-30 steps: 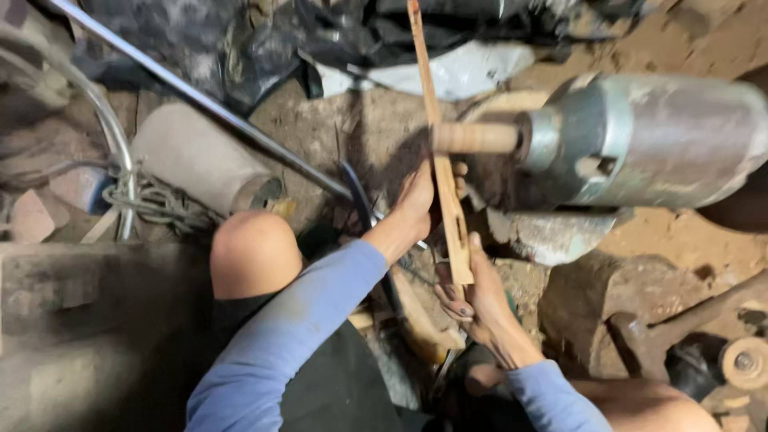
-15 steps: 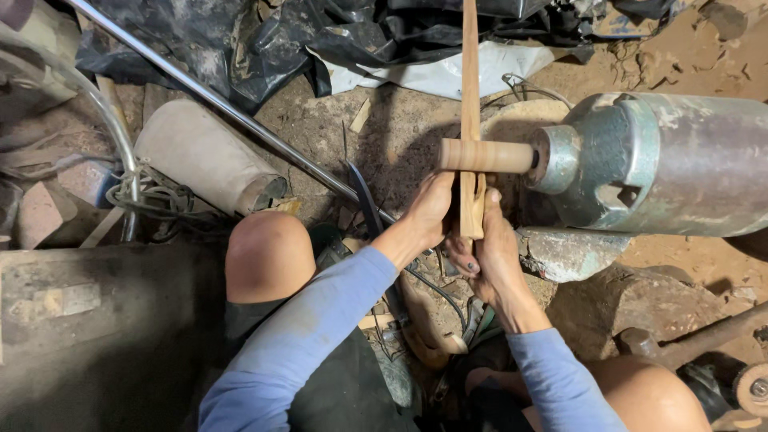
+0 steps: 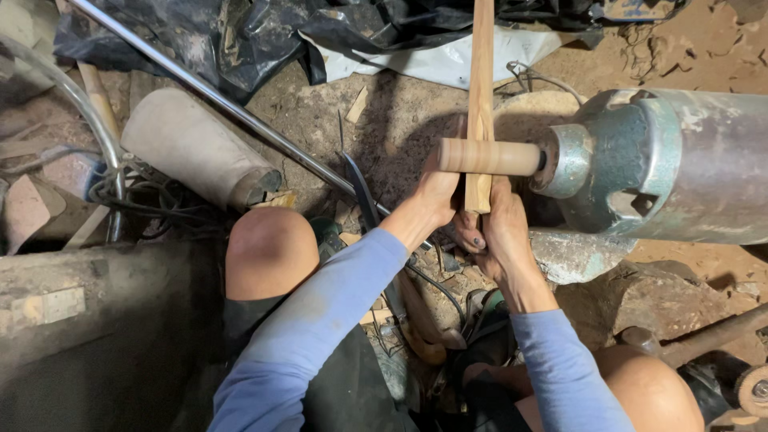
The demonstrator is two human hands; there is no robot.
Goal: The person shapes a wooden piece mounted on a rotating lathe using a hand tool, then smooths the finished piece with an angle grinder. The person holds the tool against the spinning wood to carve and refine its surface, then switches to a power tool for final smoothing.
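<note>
A long flat wooden stick (image 3: 481, 72) stands nearly upright, its lower end pressed against a round wooden peg (image 3: 488, 157) that juts left from the metal chuck (image 3: 570, 160) of a big grey lathe motor (image 3: 688, 160). My left hand (image 3: 438, 192) grips the stick's lower end from the left. My right hand (image 3: 500, 228) clasps the same end from below and the right. Both wrists come out of blue sleeves, and my bare knees are at the frame's bottom.
A long metal rod (image 3: 216, 96) runs diagonally from top left toward my hands. A pale cylinder (image 3: 192, 148) lies left of it. Black plastic sheeting (image 3: 240, 40) is heaped at the top. A dark blade (image 3: 362, 188), cables and scrap lie on the dirt floor.
The stick has swung from tilted to nearly upright against the peg. Both hands have moved up and closed together on its lower end; the view has shifted left.
</note>
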